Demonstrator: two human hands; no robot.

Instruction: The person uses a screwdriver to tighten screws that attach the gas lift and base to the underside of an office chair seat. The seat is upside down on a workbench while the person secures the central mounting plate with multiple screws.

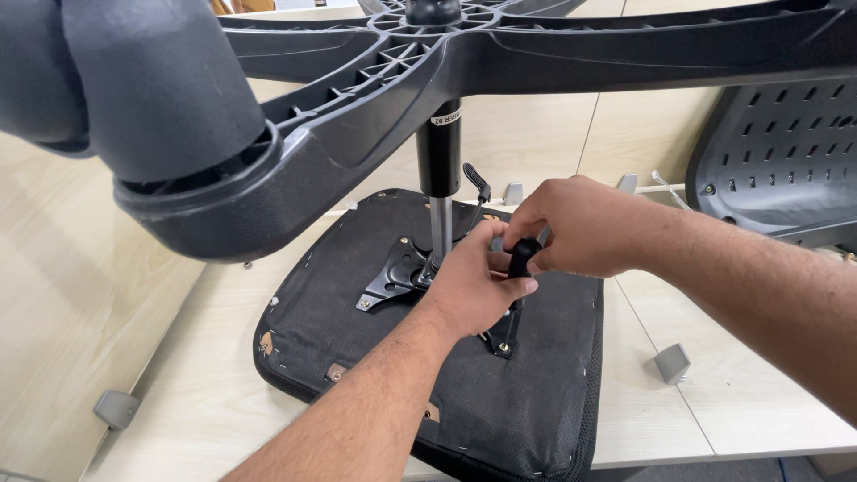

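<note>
Seat (500,393) lay upside down on bench (678,419), base (536,54) already on column (439,161). My left hand (478,290) and right hand (580,228) both gripped lever knob (522,257) at 3 o'clock of mechanism plate (397,272); lever unfinished.

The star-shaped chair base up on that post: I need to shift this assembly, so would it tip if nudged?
Probably top-heavy: the wide star base sits high on a thin gas post. The flat seat underneath likely steadies it somewhat.

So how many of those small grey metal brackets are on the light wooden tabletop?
4 small grey metal brackets: one front left, one right of the black upside-down seat cushion, two behind it. The chair parts may hide others.
</note>
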